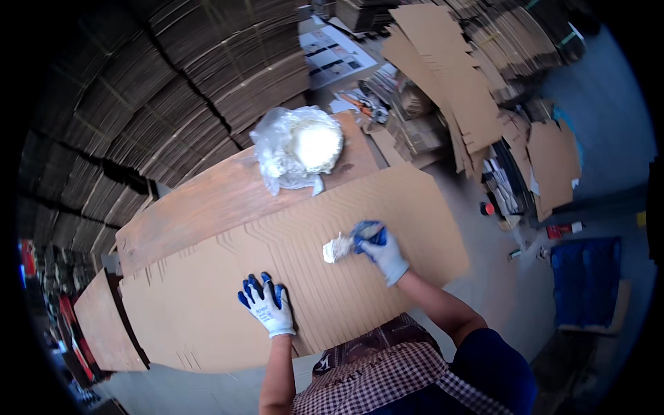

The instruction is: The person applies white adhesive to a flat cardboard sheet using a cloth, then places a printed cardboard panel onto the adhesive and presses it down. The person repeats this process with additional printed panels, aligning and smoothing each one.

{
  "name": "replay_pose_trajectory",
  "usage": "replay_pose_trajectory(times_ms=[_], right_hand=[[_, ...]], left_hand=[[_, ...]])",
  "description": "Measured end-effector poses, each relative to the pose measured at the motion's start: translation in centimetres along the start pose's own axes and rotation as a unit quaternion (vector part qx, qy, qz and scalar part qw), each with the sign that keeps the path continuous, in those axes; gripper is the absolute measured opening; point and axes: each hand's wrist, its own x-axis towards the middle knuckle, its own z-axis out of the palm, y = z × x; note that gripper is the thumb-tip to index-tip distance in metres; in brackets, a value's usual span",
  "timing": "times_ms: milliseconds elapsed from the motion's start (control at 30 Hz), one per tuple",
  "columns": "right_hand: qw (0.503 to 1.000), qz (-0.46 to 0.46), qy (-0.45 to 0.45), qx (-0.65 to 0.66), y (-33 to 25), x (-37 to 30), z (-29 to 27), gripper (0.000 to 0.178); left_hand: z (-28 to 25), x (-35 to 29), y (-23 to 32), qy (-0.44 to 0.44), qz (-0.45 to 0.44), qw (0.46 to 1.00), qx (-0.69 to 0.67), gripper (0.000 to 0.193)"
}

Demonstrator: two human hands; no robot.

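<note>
While the right hand [382, 250], gloved, pinches a whitish pad [337, 247] against the fanned stack of cardboard sheets [290, 277], the left hand [265, 304] presses flat beside it, fingers spread. Beyond the right hand sits a plastic bag of white paste [299, 146] on the wooden table [200, 204].

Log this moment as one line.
left hand: flat on fanned cardboard sheets | right hand: holds white pad on sheets | plastic bag of white paste: on wooden table

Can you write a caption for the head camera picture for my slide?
Gloved left hand presses flat on fanned cardboard sheets while the right hand wipes a white wad across them.
</note>
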Motion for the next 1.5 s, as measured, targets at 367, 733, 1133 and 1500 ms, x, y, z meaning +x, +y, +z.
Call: replay_pose_trajectory(times_ms=[367, 733, 1133, 1500], right_hand=[[0.868, -0.125, 0.245, -0.414, -6.8, 1.5, -12.9, 0.042], [0.891, -0.148, 0.203, -0.378, -7.5, 4.2, -8.8, 0.042], [0.924, -0.154, -0.142, -0.320, -2.7, -1.0, 14.5, 0.042], [0.858, -0.231, -0.143, -0.436, -1.4, -1.8, 17.6, 0.039]], left_hand=[[0.1, -0.1, 0.2, 0.024, 0.020, 0.999, 0.021, 0.046], [-0.4, 0.4, -0.2, -0.001, 0.001, 1.000, 0.009, 0.048], [-1.1, 0.2, -2.0, -0.033, -0.009, 0.998, -0.047, 0.044], [-0.5, 0.2, -4.0, -0.013, 0.050, 0.998, -0.044, 0.044]])
